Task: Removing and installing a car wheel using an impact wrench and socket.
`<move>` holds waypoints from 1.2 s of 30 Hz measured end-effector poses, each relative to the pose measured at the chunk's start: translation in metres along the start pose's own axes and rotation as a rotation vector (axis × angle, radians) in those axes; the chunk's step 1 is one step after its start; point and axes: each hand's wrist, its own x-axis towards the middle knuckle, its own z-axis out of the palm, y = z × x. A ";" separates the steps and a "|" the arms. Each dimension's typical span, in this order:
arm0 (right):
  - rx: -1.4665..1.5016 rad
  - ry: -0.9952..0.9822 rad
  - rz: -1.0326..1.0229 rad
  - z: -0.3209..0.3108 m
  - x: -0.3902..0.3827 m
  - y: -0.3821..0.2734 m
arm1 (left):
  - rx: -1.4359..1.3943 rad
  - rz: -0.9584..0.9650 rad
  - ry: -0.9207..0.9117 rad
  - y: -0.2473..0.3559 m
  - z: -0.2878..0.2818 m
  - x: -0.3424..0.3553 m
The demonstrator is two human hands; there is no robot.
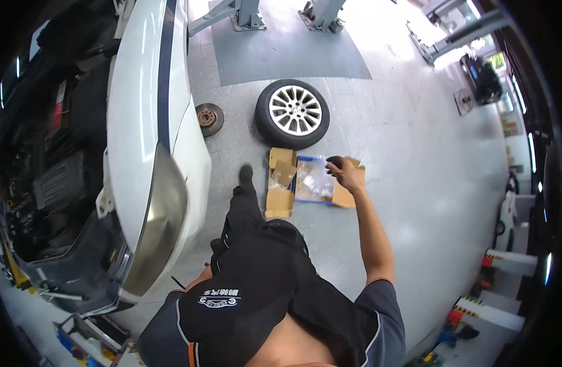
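Blue-edged box (313, 200), one; loose wheel (295, 111), one; right hand (347, 174), grip unclear; left hand hidden.

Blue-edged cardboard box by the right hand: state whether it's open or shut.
Open: the blue-edged cardboard box has its brown flap spread and clear plastic showing inside.

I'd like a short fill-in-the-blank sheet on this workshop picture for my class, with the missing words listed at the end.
1. The person's ____ hand is over the open packaging on the floor.
2. The box beneath that hand has brown flaps and ____ edges.
3. In the picture, the rusty-centred brake disc lies to the ____ of the wheel.
4. The body of the car with the exposed engine bay is mostly ____ in colour.

Missing words: right; blue; left; white.
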 end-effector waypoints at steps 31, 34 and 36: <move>-0.670 -0.752 0.190 0.064 0.732 0.151 | -0.049 -0.402 0.570 0.496 0.121 0.518; -0.626 -0.877 0.116 0.066 0.768 0.227 | 0.242 -0.352 0.633 0.507 0.139 0.562; -0.628 -0.893 0.252 0.066 0.787 0.277 | 0.256 -0.407 0.617 0.511 0.155 0.584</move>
